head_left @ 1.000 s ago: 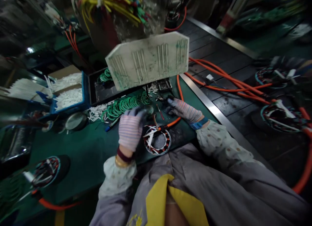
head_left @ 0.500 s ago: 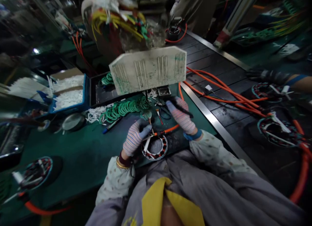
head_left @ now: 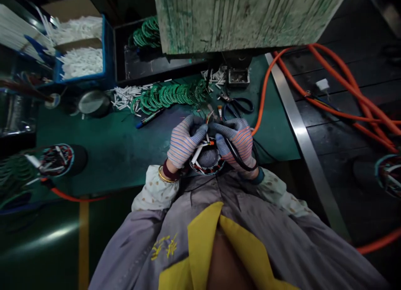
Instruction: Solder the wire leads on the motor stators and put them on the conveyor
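Note:
A round motor stator [head_left: 209, 157] with red and black windings and white sleeves lies at the table's front edge, close to my body. My left hand [head_left: 185, 142], in a striped glove, pinches thin coloured wires [head_left: 209, 117] above the stator. Across from it, my right hand [head_left: 235, 143], also gloved, has its fingertips closed at the same wires, with a black cable [head_left: 234, 153] looped through the hand. The fingertips almost meet, and what exactly lies between the right ones is hidden.
Green rings [head_left: 175, 94], white sleeves [head_left: 123, 97], a blue pen [head_left: 149, 119], scissors [head_left: 239, 106] and a metal cup [head_left: 94, 103] are behind my hands. A blue bin [head_left: 108, 52] stands back left. Another stator [head_left: 57, 160] sits left; orange cables [head_left: 344, 89] cross the right side.
My right hand has come in from the right to meet my left hand above the stator, with the black cable in it. The view has tilted down.

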A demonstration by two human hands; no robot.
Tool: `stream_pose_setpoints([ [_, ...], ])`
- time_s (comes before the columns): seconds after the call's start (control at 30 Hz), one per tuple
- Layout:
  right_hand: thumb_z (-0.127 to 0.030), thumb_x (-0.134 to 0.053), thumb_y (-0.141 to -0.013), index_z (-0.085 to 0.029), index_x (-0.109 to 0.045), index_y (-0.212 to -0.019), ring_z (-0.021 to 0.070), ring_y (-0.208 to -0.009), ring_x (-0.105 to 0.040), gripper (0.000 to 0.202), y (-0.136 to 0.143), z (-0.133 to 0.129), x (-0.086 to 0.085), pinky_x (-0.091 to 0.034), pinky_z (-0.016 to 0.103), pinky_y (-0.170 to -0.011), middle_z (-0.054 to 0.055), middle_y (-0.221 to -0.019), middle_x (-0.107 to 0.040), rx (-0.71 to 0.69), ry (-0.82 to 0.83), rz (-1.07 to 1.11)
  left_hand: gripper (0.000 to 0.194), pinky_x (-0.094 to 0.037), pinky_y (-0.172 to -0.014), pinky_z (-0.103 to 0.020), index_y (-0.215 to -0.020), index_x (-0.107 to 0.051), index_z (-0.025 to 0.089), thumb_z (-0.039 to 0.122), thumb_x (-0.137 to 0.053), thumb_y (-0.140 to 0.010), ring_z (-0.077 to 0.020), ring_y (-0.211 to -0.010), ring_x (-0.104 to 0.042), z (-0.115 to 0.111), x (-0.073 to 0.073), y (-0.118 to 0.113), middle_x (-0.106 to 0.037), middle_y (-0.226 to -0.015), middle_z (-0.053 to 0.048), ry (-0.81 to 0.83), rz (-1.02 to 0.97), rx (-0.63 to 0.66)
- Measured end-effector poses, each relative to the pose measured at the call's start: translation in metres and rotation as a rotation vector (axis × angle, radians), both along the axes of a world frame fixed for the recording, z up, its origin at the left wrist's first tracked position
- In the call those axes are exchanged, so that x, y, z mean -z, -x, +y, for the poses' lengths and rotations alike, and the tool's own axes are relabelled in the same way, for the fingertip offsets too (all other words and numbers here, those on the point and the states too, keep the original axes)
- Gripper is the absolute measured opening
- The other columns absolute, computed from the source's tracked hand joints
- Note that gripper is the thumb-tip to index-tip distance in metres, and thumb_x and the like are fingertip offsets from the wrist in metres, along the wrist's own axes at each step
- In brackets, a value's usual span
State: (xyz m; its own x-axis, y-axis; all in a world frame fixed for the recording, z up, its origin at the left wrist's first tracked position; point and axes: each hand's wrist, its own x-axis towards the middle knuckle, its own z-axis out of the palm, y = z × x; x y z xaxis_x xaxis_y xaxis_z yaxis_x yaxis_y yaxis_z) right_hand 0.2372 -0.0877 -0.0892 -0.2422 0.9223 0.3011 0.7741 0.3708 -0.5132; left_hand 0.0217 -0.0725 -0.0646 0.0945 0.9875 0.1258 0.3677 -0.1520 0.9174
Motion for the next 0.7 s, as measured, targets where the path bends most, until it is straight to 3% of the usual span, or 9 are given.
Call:
stream_pose_setpoints([
  [0.17, -0.050, -0.069, -0.110, -0.031, -0.090, -0.147, 0.0350, -0.119, -0.067, 0.046, 0.004, 0.008, 0.011, -0.059, 0.056, -0.107, 0.012, -0.127, -0.073, -0.005, -0.180, 0.110, 0.025, -0.064, -0.088, -0.037, -0.105, -0.080, 0.025, 0.049, -0.084, -0.111, -0.0252, -0.092, -0.079, -0.003, 0.000, -0.006, -0.085, -0.099, -0.003, -0.077, 0.040, -0.062],
  [0.33, -0.048, -0.060, -0.118, -0.032, -0.089, -0.136, 0.0320, -0.115, -0.067, 0.038, 0.010, 0.007, 0.018, -0.060, 0.053, -0.101, 0.011, -0.123, -0.074, 0.062, -0.283, 0.161, 0.036, -0.070, -0.093, -0.041, -0.111, -0.084, 0.025, 0.060, -0.079, -0.118, -0.0272, -0.096, -0.083, -0.005, -0.002, -0.004, -0.088, -0.103, -0.004, -0.014, 0.022, -0.012],
  [0.53, -0.050, -0.062, -0.117, -0.035, -0.088, -0.145, 0.0341, -0.115, -0.067, 0.041, 0.018, 0.010, 0.024, -0.059, 0.057, -0.101, 0.011, -0.125, -0.072, 0.046, -0.336, 0.277, 0.046, -0.066, -0.078, -0.045, -0.099, -0.080, 0.027, 0.069, -0.079, -0.118, -0.0254, -0.082, -0.076, -0.003, 0.001, -0.004, -0.083, -0.091, -0.003, -0.098, -0.002, -0.006],
  [0.7, -0.045, -0.061, -0.118, -0.031, -0.089, -0.133, 0.0314, -0.116, -0.068, 0.035, 0.021, 0.008, 0.024, -0.060, 0.053, -0.101, 0.011, -0.122, -0.071, 0.127, -0.313, 0.243, 0.043, -0.069, -0.091, -0.041, -0.104, -0.082, 0.025, 0.065, -0.079, -0.119, -0.0265, -0.095, -0.082, -0.005, -0.001, -0.002, -0.086, -0.099, -0.004, 0.013, -0.037, 0.005],
])
